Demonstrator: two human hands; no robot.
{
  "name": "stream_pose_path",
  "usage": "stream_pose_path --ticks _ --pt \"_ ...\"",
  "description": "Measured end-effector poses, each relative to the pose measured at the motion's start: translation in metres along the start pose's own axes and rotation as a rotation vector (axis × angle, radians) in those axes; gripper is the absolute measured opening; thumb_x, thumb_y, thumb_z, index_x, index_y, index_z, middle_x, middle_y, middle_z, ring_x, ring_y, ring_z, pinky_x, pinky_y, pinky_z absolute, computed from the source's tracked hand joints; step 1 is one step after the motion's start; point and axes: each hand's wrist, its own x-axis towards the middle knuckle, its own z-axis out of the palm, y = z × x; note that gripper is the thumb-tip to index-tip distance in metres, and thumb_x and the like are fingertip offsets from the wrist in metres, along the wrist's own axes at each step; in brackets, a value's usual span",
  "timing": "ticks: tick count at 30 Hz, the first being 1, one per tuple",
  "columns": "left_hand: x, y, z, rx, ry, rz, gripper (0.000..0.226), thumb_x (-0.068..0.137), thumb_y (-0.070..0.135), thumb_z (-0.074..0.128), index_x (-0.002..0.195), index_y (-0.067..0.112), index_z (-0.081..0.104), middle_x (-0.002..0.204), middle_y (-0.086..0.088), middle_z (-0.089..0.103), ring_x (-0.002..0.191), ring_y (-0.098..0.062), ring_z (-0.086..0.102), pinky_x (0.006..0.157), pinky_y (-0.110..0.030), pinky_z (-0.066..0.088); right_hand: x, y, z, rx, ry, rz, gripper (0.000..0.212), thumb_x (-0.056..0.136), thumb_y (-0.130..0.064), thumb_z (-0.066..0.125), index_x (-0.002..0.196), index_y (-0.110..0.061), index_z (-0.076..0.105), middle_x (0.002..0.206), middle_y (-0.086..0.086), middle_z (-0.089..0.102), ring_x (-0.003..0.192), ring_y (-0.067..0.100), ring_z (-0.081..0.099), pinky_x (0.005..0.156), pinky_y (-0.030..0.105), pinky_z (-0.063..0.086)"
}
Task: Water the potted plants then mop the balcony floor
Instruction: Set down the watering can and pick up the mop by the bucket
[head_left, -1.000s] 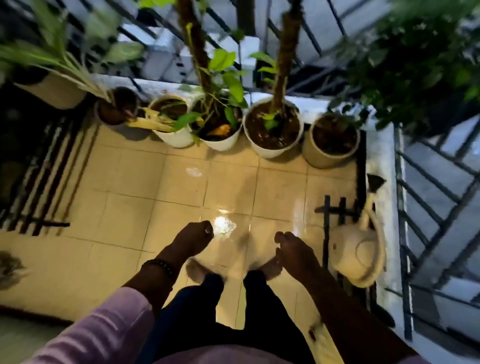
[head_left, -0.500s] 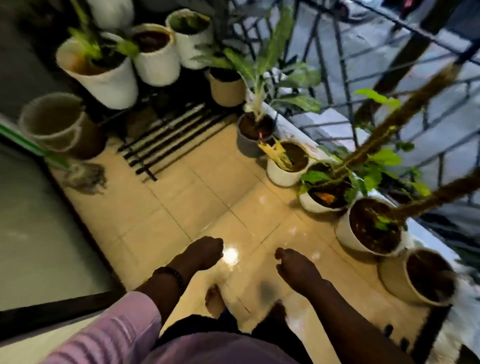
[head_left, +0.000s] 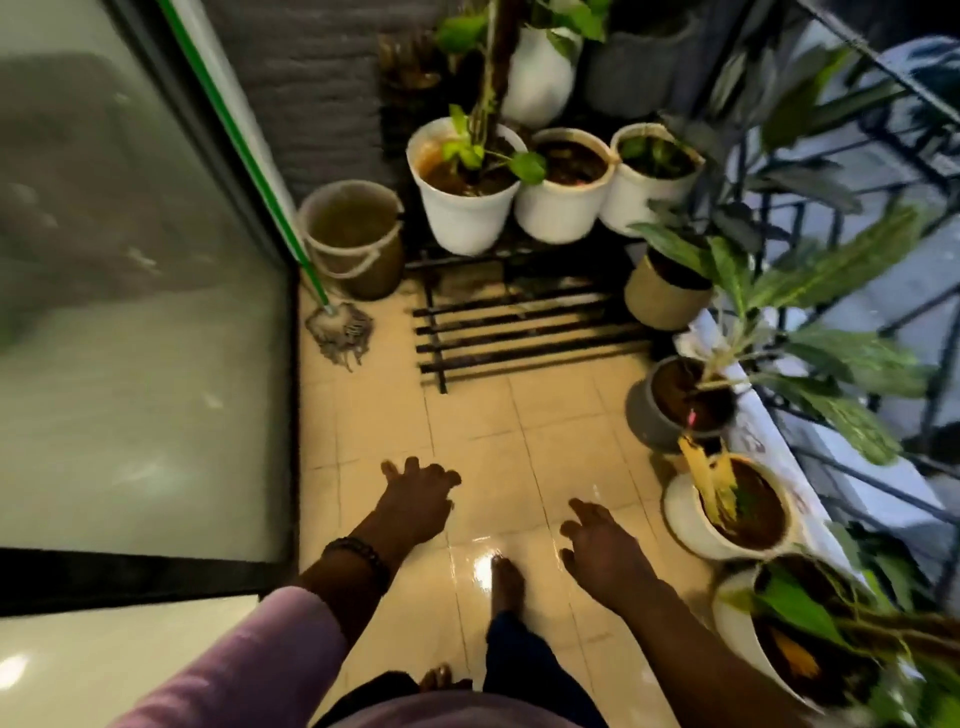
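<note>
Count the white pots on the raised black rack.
3, side by side: left pot, middle pot, right pot. Another white pot stands behind; leaves may hide more.

hands: left (head_left: 415, 501), right (head_left: 602, 545) empty, fingers spread | mop (head_left: 340, 332) beside bucket (head_left: 353, 236)

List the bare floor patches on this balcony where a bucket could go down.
Free: the tiles ahead of the left hand and right hand, bordered by the glass door, the black floor rack and the pots along the railing. Crowded: the far corner, with mop, bucket and white pots close together.
</note>
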Motion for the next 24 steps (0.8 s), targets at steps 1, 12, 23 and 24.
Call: stream_pose_path --ticks 1,12,23,24 --pt "0.007 -0.006 -0.01 -0.092 -0.015 -0.029 0.052 0.104 0.036 0.042 0.154 0.025 0.032 0.152 -0.006 0.046 0.139 -0.032 0.04 0.114 -0.052 0.031 0.019 -0.002 -0.012 0.028 0.006 0.0 0.052 0.097 -0.035 0.041 0.145 -0.018 0.032 0.151 0.007 0.035 0.132 0.023 0.042 0.101 0.035 0.043" --pt "0.056 -0.092 -0.063 -0.204 0.023 -0.275 0.049 0.101 0.043 0.048 0.146 0.024 0.045 0.163 -0.006 0.028 0.144 -0.029 0.036 0.118 -0.048 0.03 0.186 -0.046 -0.097 -0.071 -0.059 -0.209 0.051 0.098 -0.039 0.041 0.144 -0.019 0.033 0.147 0.007 0.038 0.129 0.025 0.043 0.101 0.036 0.043" --pt "0.132 -0.263 -0.142 -0.346 0.024 -0.344 0.042 0.108 0.037 0.03 0.134 0.011 0.05 0.138 -0.009 0.054 0.127 -0.026 0.052 0.106 -0.037 0.04 0.336 -0.181 -0.183 -0.16 -0.049 -0.266 0.038 0.097 -0.037 0.043 0.132 -0.023 0.049 0.139 0.004 0.048 0.123 0.021 0.05 0.098 0.033 0.046" --pt "0.14 -0.28 -0.152 -0.322 0.058 -0.318 0.042 0.106 0.036 0.036 0.138 0.012 0.047 0.138 -0.01 0.054 0.126 -0.027 0.053 0.104 -0.038 0.043 0.349 -0.198 -0.194 -0.156 -0.049 -0.27 0.038 0.096 -0.035 0.044 0.131 -0.023 0.05 0.133 0.004 0.054 0.119 0.021 0.053 0.095 0.033 0.047"
